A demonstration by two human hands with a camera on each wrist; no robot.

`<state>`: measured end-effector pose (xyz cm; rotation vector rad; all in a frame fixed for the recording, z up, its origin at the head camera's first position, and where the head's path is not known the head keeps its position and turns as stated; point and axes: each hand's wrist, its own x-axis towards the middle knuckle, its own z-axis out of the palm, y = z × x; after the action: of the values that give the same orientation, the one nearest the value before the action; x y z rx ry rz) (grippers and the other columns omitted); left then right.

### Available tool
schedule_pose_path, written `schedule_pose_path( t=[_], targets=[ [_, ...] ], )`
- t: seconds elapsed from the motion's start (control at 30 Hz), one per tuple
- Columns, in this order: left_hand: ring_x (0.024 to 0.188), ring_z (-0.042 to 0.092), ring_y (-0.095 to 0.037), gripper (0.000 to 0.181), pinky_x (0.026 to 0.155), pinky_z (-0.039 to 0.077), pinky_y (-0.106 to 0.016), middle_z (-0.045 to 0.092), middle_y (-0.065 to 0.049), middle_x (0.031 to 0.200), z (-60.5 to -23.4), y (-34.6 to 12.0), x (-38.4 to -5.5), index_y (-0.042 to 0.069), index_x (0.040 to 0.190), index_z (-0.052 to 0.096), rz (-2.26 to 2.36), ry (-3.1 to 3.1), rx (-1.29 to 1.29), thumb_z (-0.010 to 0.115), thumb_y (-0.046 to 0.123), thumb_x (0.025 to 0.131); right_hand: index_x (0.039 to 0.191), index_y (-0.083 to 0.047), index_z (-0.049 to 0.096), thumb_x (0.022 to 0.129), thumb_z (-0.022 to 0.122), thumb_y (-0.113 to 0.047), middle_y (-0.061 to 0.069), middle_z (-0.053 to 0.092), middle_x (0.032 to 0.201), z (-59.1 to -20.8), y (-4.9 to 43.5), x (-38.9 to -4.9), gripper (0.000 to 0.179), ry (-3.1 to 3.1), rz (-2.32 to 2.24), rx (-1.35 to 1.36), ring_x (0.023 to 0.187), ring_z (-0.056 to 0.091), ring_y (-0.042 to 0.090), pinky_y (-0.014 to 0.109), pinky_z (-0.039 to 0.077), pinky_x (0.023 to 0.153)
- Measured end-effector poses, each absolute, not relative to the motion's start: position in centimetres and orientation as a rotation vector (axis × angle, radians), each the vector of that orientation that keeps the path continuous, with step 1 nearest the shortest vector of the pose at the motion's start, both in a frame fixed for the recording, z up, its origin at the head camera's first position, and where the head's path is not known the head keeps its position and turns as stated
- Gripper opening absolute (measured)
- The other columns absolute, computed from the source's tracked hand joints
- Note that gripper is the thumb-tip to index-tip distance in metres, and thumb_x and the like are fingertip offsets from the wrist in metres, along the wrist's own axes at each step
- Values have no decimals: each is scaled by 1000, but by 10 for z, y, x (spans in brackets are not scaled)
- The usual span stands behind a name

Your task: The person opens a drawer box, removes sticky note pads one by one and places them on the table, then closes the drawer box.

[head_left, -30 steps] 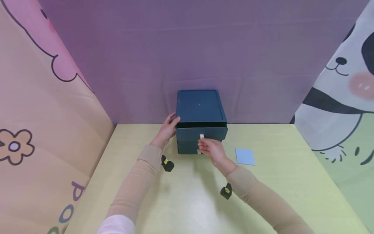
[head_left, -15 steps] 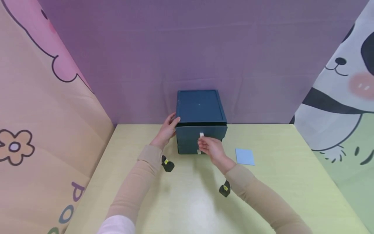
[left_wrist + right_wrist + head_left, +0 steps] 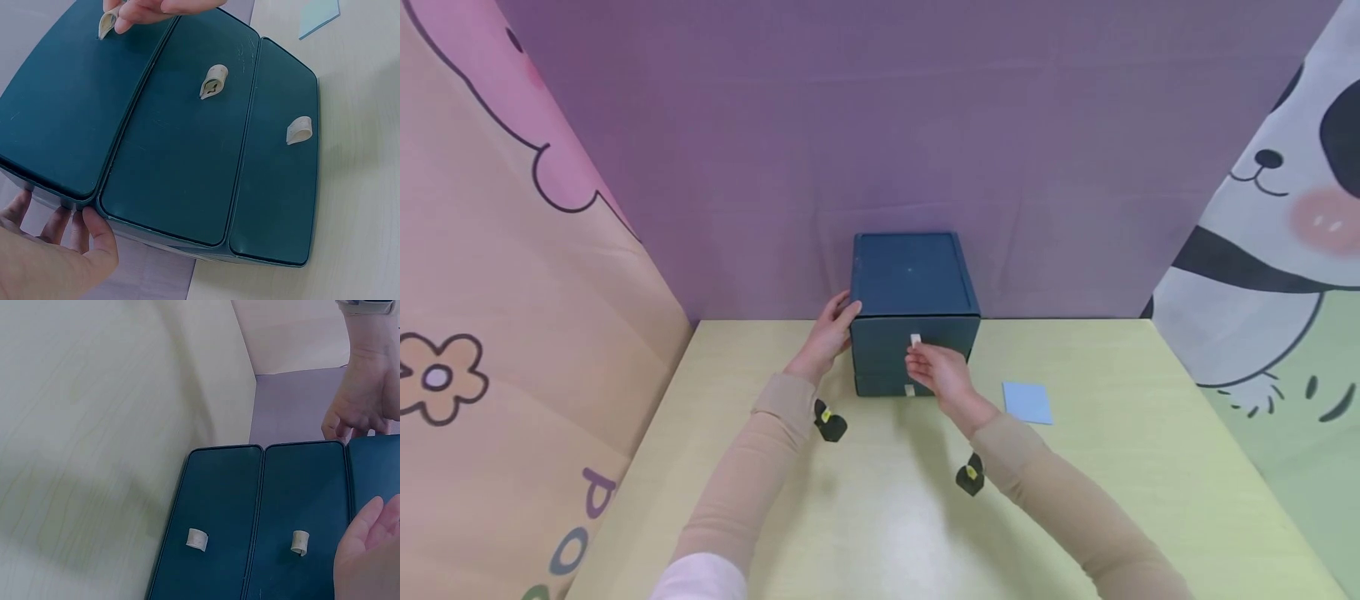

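Observation:
A dark blue-green drawer cabinet [image 3: 913, 271] stands against the back wall. Three stacked drawer fronts show in the left wrist view, each with a pale loop pull. My right hand [image 3: 943, 375] pinches the loop pull [image 3: 105, 26] of the top drawer [image 3: 62, 112], which sits flush under the cabinet's lid. Fingers of my left hand [image 3: 831, 337] rest against the cabinet's left side, thumb near the front upper corner. Below, the middle drawer [image 3: 175, 150] and the bottom drawer [image 3: 275, 187] are also closed. In the right wrist view the pinch itself is out of sight.
A light blue square [image 3: 1028, 403] lies on the pale wooden table [image 3: 880, 517], right of the cabinet. A purple cloth wall [image 3: 775, 167] rises close behind. Printed panels stand on both sides. Small black wrist devices show beside each forearm.
The top drawer has slid back into the cabinet, and the gap beneath the lid has closed. My right hand moved forward with its pull; my left hand stayed in place.

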<state>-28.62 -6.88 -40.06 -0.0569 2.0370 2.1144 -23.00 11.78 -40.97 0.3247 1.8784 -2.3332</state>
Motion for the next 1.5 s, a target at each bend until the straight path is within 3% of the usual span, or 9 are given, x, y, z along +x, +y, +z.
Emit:
schedule_pose_path(
  t=[0.47, 1.17, 1.5],
  targets=[
    [141, 28, -24, 58, 110, 32, -49, 25, -6, 154, -400, -68, -286, 23, 150, 24, 2118, 2032, -71, 47, 37, 99, 117, 14, 57, 97, 52, -14, -2, 63, 74, -407, 118, -234, 35, 1914, -2280, 340, 69, 62, 8, 20, 54, 70],
    [142, 25, -25, 59, 111, 30, -50, 23, -7, 155, -402, -68, -287, 22, 151, 23, 2117, 2036, -56, 47, 37, 99, 115, 13, 57, 96, 51, -12, -2, 62, 74, -408, 117, -237, 32, 1903, -2298, 336, 67, 61, 7, 22, 55, 71],
    [143, 23, -24, 59, 112, 29, -50, 21, -7, 156, -400, -67, -286, 22, 151, 22, 2117, 2031, -46, 46, 37, 99, 112, 9, 57, 100, 48, -19, -3, 62, 76, -411, 120, -233, 32, 1885, -2249, 287, 68, 59, 6, 20, 54, 71]
  ],
)
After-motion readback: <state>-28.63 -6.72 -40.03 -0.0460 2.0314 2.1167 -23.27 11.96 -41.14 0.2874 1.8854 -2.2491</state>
